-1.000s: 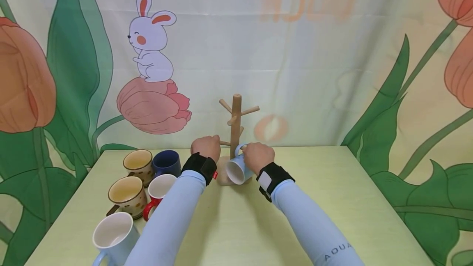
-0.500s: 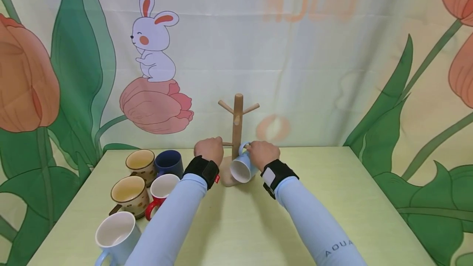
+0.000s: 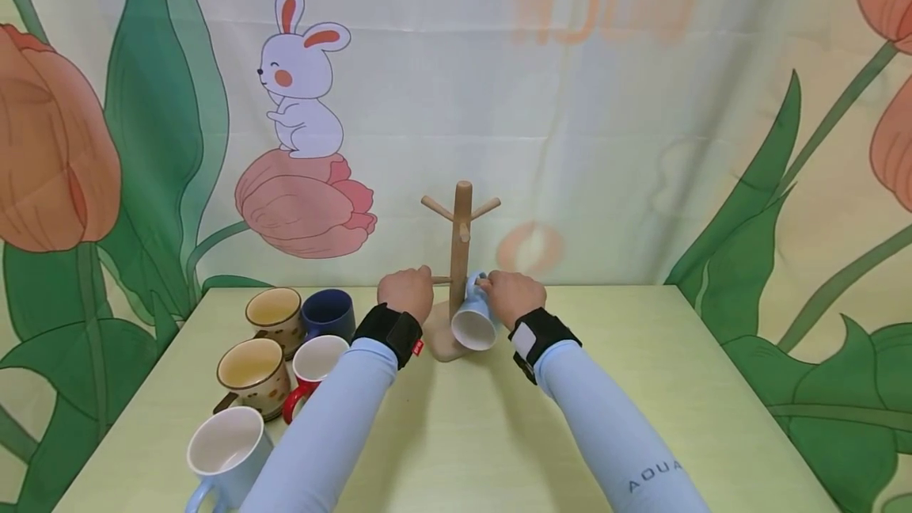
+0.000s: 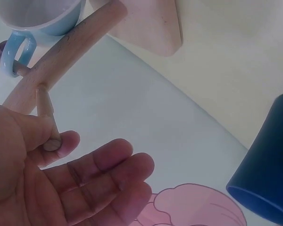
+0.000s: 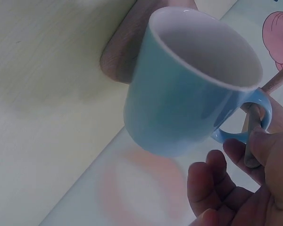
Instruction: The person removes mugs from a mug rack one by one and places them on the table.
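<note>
A wooden mug tree point(image 3: 461, 248) stands near the table's back edge. My left hand point(image 3: 404, 293) pinches the end of its lower left peg point(image 4: 47, 113) between thumb and index finger, the other fingers loosely bent. A light blue mug point(image 3: 475, 327) hangs tilted by its handle from the lower right peg point(image 5: 253, 127), its mouth facing me. My right hand point(image 3: 514, 297) pinches that peg's end, just beyond the mug's handle point(image 5: 264, 110). The upper pegs point(image 3: 487, 207) carry nothing.
On the left stand two cream spotted mugs point(image 3: 265, 390), a dark blue mug point(image 3: 329, 315), a red mug with white inside point(image 3: 305, 386) and a larger light blue mug point(image 3: 238, 461). A printed cloth point(image 3: 606, 141) hangs behind the table point(image 3: 606, 434).
The mug tree has turned slightly, its front upper peg shifting rightwards across the post. The hanging mug and both hands have moved a little with it, and the mug's mouth faces me more.
</note>
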A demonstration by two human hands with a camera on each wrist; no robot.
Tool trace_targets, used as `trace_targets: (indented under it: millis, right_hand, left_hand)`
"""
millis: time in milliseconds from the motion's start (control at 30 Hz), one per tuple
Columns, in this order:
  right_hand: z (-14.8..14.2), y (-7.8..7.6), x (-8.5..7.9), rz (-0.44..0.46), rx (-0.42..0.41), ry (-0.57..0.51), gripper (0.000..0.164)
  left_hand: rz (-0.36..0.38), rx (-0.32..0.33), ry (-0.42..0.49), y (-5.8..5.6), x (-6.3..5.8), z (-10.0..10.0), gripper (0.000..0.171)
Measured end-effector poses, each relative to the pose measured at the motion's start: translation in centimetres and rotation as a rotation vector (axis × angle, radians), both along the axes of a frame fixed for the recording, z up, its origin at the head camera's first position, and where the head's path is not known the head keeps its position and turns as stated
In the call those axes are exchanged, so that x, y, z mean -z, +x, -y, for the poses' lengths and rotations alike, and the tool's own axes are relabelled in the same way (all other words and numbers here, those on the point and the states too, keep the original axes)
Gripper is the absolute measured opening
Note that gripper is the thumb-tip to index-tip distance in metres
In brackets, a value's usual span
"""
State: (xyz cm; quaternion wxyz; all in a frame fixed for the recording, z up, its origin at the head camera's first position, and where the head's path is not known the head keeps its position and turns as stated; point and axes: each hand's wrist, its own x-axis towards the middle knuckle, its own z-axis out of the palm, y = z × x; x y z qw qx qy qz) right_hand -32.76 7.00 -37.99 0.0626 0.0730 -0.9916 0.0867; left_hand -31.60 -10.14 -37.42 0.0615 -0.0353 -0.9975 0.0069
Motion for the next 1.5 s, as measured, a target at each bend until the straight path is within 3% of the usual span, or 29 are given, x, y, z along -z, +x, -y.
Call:
trace_targets:
  millis: [267, 533, 733, 1100, 1267, 1500]
  right_hand:
    - [-0.6, 0.3, 0.3, -0.049, -0.015, -0.021, 0.035]
    - [-2.5, 1.1, 2.1, -0.127, -0.022, -0.041, 0.044]
    - [-4.4, 1.5, 4.1, -0.219, -0.102, 0.017, 0.04]
    - [-5.9, 1.1, 8.3, -0.321, -0.27, 0.118, 0.076]
    - [-5.3, 1.1, 9.0, -0.363, -0.315, 0.114, 0.095]
    - [-4.3, 1.0, 9.6, -0.384, -0.34, 0.113, 0.105]
  left_hand:
    - [0.001, 0.012, 0.047, 0.1, 0.0, 0.4, 0.018]
    - [0.013, -0.015, 0.048, 0.4, 0.3, 1.1, 0.023]
    - [-0.022, -0.018, 0.03, 1.2, 1.3, 1.8, 0.034]
    - [-0.017, -0.006, -0.021, 3.9, 3.0, 1.0, 0.053]
    - [0.007, 0.025, -0.032, 5.2, 3.5, 0.4, 0.059]
    - [0.019, 0.032, -0.015, 5.9, 5.0, 0.0, 0.061]
